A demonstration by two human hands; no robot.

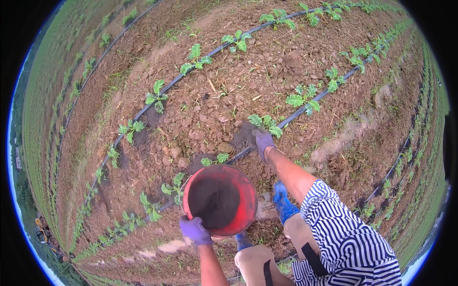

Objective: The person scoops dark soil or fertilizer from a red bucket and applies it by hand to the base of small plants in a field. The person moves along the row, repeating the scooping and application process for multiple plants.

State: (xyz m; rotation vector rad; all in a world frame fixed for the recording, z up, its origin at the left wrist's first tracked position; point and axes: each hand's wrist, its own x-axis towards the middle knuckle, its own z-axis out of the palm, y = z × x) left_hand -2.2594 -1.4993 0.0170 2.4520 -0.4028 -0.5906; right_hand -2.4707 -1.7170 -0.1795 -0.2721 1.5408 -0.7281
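My left hand [195,230], in a purple glove, grips the lower left rim of a red bucket [247,200]. Dark, fine soil-like material [214,200] lies inside the bucket, and its wire handle rests along the left side. My right hand [263,140], in a greyish purple glove, reaches down to a patch of dark material [245,134] on the ground. Just above this hand grows a leafy green seedling [266,123], beside a black drip line [295,113]. The right fingertips are partly hidden, so whether they hold anything is unclear.
Another drip line [171,83] with seedlings curves across the upper left. A smaller seedling [214,159] stands just above the bucket. My blue boots [284,203] are on soil below the right hand. Muddy, wet-looking ground [332,146] lies at the right, and yellow machinery [44,228] stands far left.
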